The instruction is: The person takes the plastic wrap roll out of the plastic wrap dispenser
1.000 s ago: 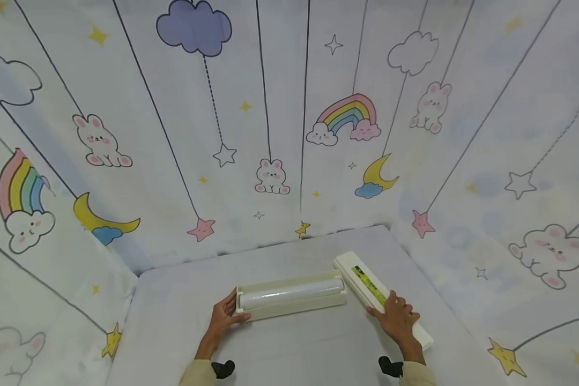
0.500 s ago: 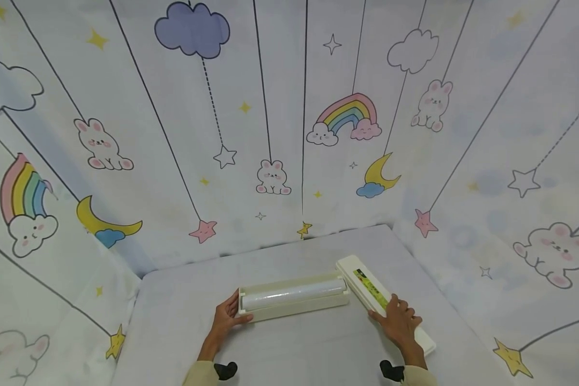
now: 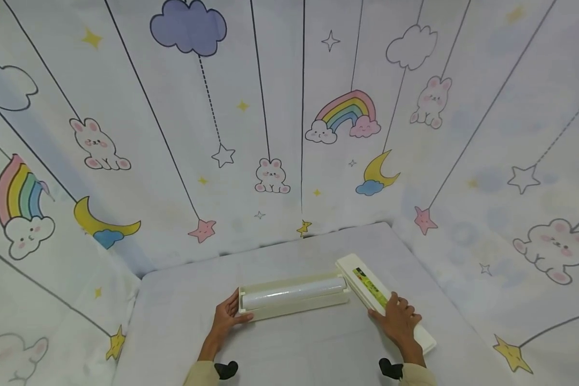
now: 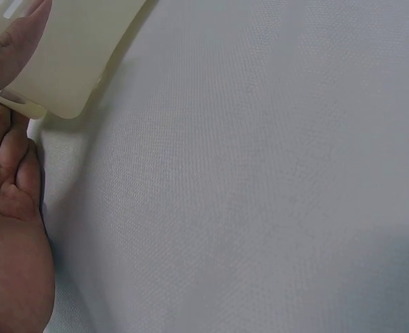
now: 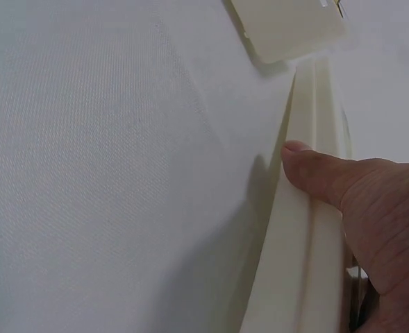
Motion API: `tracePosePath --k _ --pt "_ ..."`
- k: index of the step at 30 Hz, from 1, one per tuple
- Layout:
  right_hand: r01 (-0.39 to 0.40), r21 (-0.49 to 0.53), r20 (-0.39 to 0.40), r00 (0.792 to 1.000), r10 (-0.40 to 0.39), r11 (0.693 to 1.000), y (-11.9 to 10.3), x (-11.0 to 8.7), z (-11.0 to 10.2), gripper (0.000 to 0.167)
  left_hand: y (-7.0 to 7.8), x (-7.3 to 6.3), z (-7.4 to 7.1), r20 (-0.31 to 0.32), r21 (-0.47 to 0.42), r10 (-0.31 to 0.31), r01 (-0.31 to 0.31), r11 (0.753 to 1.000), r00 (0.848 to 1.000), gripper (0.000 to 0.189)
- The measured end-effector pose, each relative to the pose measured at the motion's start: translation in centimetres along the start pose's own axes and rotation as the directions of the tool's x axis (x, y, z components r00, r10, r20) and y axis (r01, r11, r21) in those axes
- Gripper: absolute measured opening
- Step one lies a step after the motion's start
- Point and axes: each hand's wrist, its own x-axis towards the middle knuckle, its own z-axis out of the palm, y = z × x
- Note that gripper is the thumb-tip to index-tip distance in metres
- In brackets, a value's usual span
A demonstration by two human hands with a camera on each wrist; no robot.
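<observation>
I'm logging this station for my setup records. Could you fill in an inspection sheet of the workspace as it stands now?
Surface: pale, textured cloth, faintly creased.
Job's things: open off-white box with a shiny pale roll lying lengthwise inside; long white piece, probably the lid, angled by the box's right end. Whether they touch is unclear. It bears a green label.
Clutter: nothing seen.
Grips: left grip holds the box's left end; right grip holds the long white piece.
Cables: nothing seen; the lines on the walls look drawn.
Surroundings: pale walls with rabbits, clouds, stars, moons and rainbows.
</observation>
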Motion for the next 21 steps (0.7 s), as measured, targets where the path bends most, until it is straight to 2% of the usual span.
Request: tracePosePath --k 9,21 --pt "-0.022 0.003 0.010 1.000 0.022 1.000 0.09 0.08 0.46 0.100 0.35 0.14 0.04 -0.006 -0.021 -0.067 0.067 0.998 0.998 0.099" --pt "-0.028 -0.014 0.013 1.000 0.028 1.000 -0.26 0.10 0.45 0.100 0.32 0.11 0.04 -0.007 -0.021 -0.064 0.064 0.998 0.998 0.098"
